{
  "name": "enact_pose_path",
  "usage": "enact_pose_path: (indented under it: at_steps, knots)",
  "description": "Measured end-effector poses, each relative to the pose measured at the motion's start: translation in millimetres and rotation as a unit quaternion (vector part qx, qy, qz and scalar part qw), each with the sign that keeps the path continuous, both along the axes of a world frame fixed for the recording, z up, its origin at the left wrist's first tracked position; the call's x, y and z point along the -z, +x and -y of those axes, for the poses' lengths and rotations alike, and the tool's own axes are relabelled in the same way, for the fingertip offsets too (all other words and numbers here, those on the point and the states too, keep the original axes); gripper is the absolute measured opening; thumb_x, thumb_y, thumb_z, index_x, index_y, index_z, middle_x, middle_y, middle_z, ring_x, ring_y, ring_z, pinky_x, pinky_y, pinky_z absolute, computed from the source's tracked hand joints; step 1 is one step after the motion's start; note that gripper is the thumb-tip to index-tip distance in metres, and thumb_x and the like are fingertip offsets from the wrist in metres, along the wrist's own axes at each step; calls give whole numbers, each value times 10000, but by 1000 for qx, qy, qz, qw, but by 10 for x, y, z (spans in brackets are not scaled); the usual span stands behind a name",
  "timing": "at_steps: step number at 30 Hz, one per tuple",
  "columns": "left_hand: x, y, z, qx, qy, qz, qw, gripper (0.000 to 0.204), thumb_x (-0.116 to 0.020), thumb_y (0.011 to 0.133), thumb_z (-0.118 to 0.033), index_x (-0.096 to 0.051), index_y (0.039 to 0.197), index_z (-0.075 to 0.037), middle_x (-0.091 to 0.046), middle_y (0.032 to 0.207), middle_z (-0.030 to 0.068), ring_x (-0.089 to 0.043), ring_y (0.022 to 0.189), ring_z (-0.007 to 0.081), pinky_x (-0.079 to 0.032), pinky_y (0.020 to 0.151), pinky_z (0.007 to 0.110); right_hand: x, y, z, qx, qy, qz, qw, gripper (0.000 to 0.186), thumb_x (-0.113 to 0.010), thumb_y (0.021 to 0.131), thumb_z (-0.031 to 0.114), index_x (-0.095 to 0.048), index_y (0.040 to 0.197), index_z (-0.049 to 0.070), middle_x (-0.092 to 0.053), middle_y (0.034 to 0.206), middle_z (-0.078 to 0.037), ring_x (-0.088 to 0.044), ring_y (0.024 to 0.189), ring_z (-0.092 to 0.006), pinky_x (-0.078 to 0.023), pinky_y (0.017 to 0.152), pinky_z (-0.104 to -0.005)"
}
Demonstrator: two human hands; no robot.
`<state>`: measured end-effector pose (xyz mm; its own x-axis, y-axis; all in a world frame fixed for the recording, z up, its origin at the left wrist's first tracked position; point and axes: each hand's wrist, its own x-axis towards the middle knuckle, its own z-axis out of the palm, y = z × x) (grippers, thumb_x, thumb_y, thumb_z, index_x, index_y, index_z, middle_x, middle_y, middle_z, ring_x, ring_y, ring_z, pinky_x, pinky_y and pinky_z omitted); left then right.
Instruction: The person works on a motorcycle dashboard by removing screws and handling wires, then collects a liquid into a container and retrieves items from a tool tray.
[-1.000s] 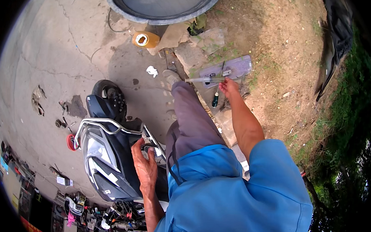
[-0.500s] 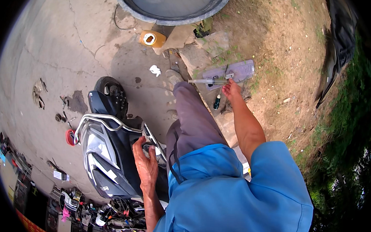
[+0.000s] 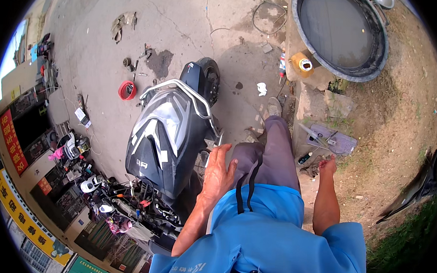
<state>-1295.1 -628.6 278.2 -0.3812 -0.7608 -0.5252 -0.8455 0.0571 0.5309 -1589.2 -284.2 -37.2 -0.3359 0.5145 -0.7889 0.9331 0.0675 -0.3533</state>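
Note:
My left hand hovers with fingers stretched out beside the rear of a dark scooter; whether it touches the scooter I cannot tell. My right hand is to the right of my knees, its fingers loosely bent with nothing visible in them. Just beyond it, a clear syringe lies slantwise across a purple plastic tray. A dark-handled screwdriver rests on the ground left of my right hand.
A large black tub of grey water stands at the far right, near a yellow jug. A red bowl of small parts, a white crumpled tissue and loose parts lie on the concrete. Piled scooter parts line the shopfront at left.
My right hand has let go of the syringe, which now lies on the purple tray, and has drawn back. The view has turned left, showing more of the scooter and shopfront.

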Motion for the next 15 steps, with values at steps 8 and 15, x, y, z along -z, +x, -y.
enact_pose_path:
  at_steps: [8, 15]
  knots:
    - [-299, 269, 62, -79, -53, -21, 995, 452, -651, 856, -35, -499, 1280, 1, -524, 1256, 202, -528, 1171, 382, -440, 1006, 438, -757, 29, 311, -294, 74, -100, 948, 372, -656, 916, 306, -505, 663, 78, -462, 559, -9, -438, 460, -126, -356, 412, -291]
    - [-555, 519, 473, -196, -132, -70, 969, 453, -649, 850, -24, -497, 1275, 16, -532, 1268, 204, -527, 1190, 373, -441, 1003, 429, -1162, -257, 768, -415, 22, -272, 868, 302, -625, 925, 205, -508, 668, 95, -437, 593, 48, -365, 519, -65, -264, 478, -272]
